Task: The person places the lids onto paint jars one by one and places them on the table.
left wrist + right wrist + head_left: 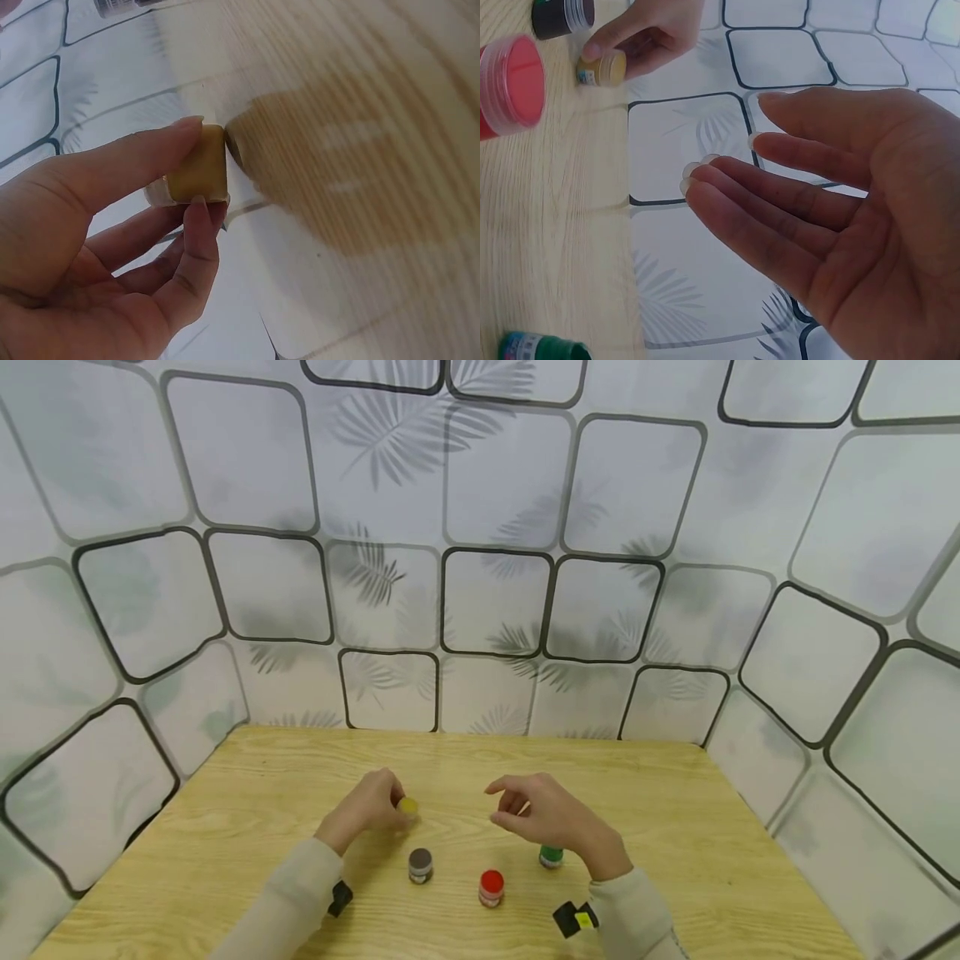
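Note:
Between thumb and fingers, my left hand [372, 803] pinches a small jar with a yellow lid [408, 806], at or just above the wooden table. The left wrist view shows the yellow jar [199, 169] gripped near the wood. My right hand [551, 810] hovers over the table with bent, relaxed fingers and nothing in them. Below that hand stands a green jar [551, 857], partly covered by it in the head view. A red-lidded jar [491, 887] and a dark grey-lidded jar [421, 865] stand nearer to me, between the two forearms.
The wooden table [480, 935] reaches back to a patterned cloth wall [495, 602], which also rises at both sides. Black straps or mounts [576, 919] hang at the wrists.

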Available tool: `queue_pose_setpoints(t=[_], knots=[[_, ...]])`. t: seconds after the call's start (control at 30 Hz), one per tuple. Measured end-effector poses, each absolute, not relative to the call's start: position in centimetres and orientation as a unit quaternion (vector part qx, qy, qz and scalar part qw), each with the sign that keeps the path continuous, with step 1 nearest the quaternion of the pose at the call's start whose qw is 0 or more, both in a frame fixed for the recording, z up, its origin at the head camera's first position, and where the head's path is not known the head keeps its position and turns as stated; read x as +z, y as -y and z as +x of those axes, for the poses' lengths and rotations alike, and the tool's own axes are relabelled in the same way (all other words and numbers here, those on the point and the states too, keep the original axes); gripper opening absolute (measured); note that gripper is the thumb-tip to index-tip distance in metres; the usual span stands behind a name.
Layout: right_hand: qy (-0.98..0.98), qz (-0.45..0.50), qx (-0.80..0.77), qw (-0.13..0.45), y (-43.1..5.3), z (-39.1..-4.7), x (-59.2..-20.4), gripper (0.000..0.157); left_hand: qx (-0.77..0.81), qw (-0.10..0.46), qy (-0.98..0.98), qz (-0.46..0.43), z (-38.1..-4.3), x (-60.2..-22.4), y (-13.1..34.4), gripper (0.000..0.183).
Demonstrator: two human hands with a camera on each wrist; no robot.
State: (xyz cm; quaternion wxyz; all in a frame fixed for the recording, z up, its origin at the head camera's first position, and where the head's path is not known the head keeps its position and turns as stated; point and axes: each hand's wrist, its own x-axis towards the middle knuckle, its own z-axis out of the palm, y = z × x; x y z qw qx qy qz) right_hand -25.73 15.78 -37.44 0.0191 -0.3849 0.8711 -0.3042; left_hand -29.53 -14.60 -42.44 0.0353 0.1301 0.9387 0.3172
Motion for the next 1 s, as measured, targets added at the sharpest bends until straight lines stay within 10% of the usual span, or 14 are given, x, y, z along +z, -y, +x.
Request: queue_pose_setpoints(t=[1.0], knots=[[-0.927,-0.320,-0.196,0.007,-25.8,-25.4,-39.0,0.018,0.310,0.031,-0.911,0.270,-26.3,-38.4,6.7,0.040]])
